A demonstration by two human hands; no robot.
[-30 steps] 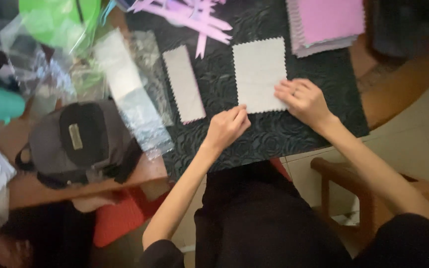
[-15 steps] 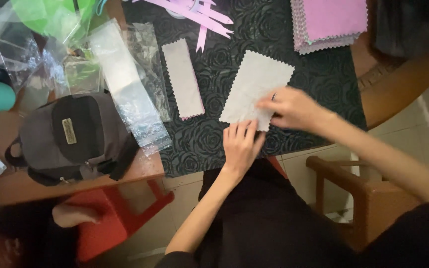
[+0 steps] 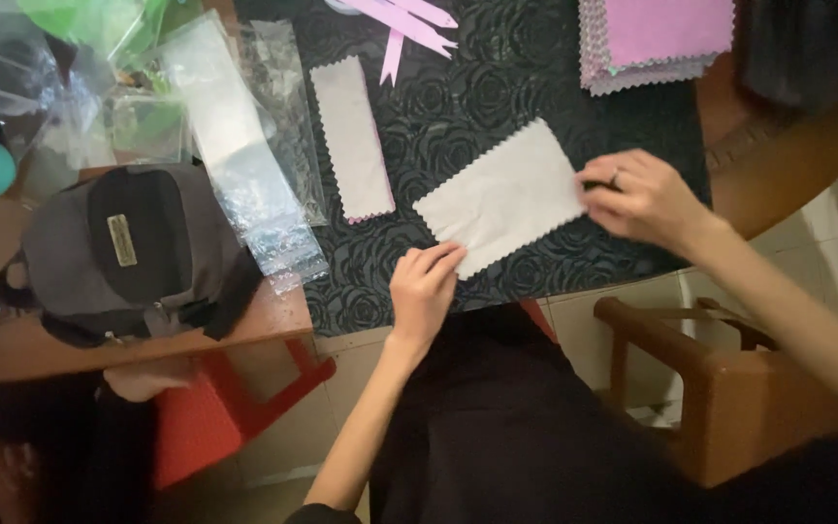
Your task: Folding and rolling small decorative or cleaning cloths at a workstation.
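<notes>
A pale grey cloth [image 3: 501,194] with zigzag edges lies skewed on the black rose-patterned mat [image 3: 497,78]. My left hand [image 3: 423,286] rests at the cloth's near left corner, fingertips touching its edge. My right hand [image 3: 640,197], a ring on one finger, pinches the cloth's right corner. A narrow folded strip of the same cloth [image 3: 352,139] lies apart to the left.
A stack of pink and grey cloths [image 3: 654,41] sits at the far right, pink ribbon strips [image 3: 407,24] at the top. Clear plastic sleeves [image 3: 244,155] and a grey backpack [image 3: 128,252] lie left. A red stool [image 3: 225,408] and a wooden chair [image 3: 710,388] stand below the table edge.
The cloth has been turned from upright to slanted and pulled nearer. My right hand moved to its right corner; my left hand slid down to its near corner.
</notes>
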